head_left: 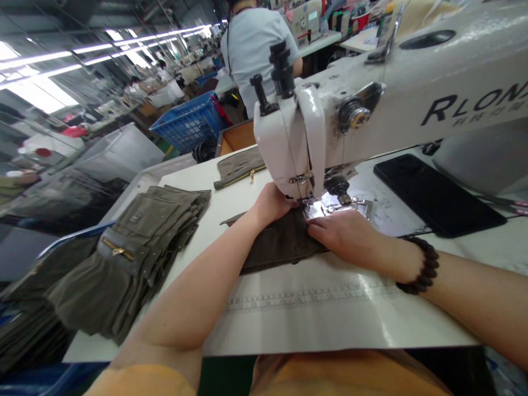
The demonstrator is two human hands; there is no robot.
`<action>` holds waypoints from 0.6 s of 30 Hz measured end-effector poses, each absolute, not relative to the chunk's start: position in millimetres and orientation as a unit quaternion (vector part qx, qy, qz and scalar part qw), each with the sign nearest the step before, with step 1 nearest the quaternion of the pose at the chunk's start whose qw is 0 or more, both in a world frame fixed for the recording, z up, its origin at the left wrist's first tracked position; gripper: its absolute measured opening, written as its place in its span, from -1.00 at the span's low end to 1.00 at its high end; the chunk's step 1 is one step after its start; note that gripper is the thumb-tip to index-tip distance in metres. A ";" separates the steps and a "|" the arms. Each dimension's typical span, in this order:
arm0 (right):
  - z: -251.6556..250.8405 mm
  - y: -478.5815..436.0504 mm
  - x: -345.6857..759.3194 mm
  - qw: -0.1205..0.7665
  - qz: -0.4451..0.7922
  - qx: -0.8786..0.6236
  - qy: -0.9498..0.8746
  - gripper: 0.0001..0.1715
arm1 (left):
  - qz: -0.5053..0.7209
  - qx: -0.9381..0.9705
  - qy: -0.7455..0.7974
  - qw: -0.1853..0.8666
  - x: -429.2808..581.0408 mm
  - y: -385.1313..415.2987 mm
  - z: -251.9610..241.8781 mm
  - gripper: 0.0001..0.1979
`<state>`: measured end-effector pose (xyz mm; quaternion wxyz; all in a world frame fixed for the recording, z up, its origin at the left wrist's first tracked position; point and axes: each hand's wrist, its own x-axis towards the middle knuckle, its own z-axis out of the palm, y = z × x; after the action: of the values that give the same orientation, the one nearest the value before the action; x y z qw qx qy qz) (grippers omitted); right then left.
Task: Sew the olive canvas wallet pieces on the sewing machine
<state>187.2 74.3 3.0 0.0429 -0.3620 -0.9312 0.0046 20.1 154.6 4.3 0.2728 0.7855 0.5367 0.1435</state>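
Observation:
A dark olive fabric piece lies flat on the white table, its far edge under the head of the sewing machine. My left hand reaches to the left of the needle area and presses on the fabric; its fingertips are partly hidden behind the machine head. My right hand is closed on the fabric's right edge, just in front of the lit metal plate. A dark beaded bracelet circles my right wrist.
Olive fabric pieces with zippers are stacked at the left. Another zippered piece lies behind my left hand. A black phone and scissors lie at the right. A blue crate and a seated person are beyond.

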 end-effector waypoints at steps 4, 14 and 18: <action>4.1 72.5 189.7 0.040 -0.015 -0.346 -0.937 -0.83 | 0.129 0.849 0.480 0.181 18.0 152.7 -0.9 -0.70; 4.9 72.3 191.6 0.049 -0.020 -0.334 -0.941 -0.83 | 0.104 0.878 0.454 0.109 18.1 150.7 0.5 -0.75; 3.9 72.8 191.1 0.059 -0.029 -0.359 -0.931 -0.81 | 0.081 0.880 0.460 0.079 20.8 154.4 -0.5 -0.72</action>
<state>191.1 72.8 3.9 0.0587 -0.3594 -0.9309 -0.0293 20.8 154.4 -0.5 0.0795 0.8804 0.4604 0.0808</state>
